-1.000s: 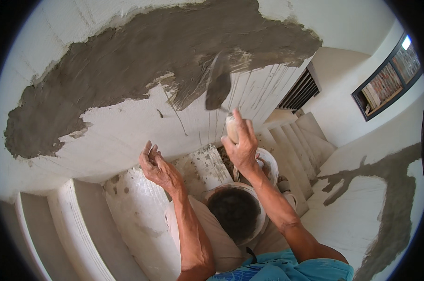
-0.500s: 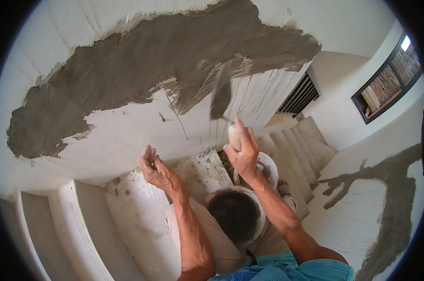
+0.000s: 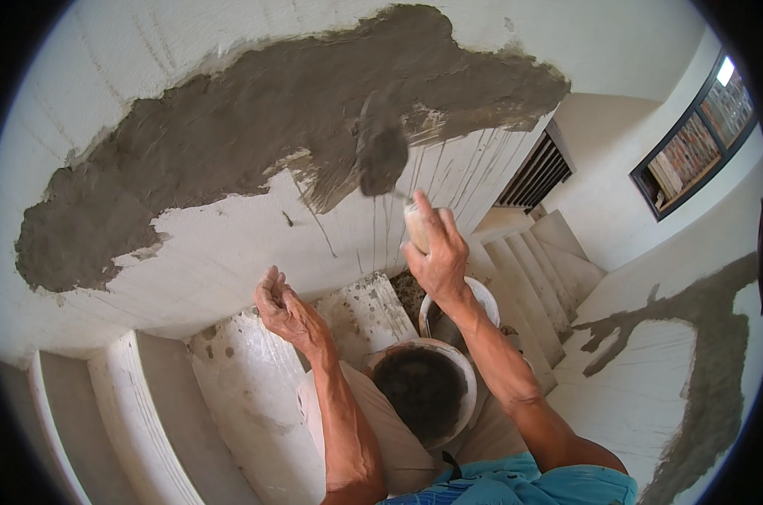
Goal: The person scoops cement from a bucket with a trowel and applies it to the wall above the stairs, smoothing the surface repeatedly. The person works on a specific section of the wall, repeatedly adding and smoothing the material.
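Note:
My right hand point(image 3: 439, 257) is closed round the pale handle of a trowel point(image 3: 384, 158). The trowel's blurred blade is over the lower edge of a dark grey wet plaster patch point(image 3: 213, 126) on the white wall point(image 3: 221, 240); contact with it cannot be made out clearly. My left hand point(image 3: 290, 307) hangs empty below the patch, fingers loosely curled but not closed. Between my legs is a round bucket point(image 3: 468, 374) with dark grey mixture inside. A second pale bucket point(image 3: 487, 307) stands behind it, partly hidden by my right arm.
Stairs point(image 3: 162, 396) lie at the left, and more steps point(image 3: 529, 286) run off at the right. A speckled step point(image 3: 360, 307) is below the wall. At upper right are a barred opening point(image 3: 533, 172) and a dark-framed window point(image 3: 693, 139). More grey plaster point(image 3: 710, 353) marks the right wall.
The trowel dipped slightly, then rose and shifted left onto the grey patch, my right hand moving with it. My left hand has barely moved.

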Demonstrator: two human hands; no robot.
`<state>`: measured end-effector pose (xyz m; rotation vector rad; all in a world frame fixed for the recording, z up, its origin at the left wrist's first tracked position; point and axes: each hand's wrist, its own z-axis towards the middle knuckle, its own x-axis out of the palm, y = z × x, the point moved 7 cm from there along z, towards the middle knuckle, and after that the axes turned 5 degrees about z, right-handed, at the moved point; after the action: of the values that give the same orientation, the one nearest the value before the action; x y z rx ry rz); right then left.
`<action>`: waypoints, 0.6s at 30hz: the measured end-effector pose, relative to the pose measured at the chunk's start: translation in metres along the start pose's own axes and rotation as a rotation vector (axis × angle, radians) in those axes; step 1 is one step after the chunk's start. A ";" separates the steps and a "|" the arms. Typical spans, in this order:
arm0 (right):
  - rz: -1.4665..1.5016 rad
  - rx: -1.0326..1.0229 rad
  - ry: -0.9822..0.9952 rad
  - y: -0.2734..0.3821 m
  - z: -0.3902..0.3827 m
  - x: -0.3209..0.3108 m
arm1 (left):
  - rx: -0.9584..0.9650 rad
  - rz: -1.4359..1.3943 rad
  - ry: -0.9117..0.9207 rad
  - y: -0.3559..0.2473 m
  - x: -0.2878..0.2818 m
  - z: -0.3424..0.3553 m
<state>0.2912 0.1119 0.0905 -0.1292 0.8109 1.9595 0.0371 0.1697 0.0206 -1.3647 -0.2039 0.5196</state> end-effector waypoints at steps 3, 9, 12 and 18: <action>0.077 -0.007 -0.071 0.002 -0.002 -0.008 | -0.006 -0.005 0.012 -0.005 -0.003 -0.001; 0.047 0.095 -0.248 -0.030 0.020 -0.028 | 0.005 -0.024 -0.024 -0.002 -0.003 -0.001; 0.030 0.109 -0.228 -0.036 0.025 -0.022 | 0.006 -0.021 -0.014 -0.001 -0.001 -0.002; 0.098 -0.065 -0.006 0.003 0.006 -0.009 | 0.002 -0.011 0.023 0.001 0.002 -0.002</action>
<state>0.2945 0.1081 0.1003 -0.1246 0.7624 2.0787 0.0393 0.1688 0.0190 -1.3667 -0.1920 0.4939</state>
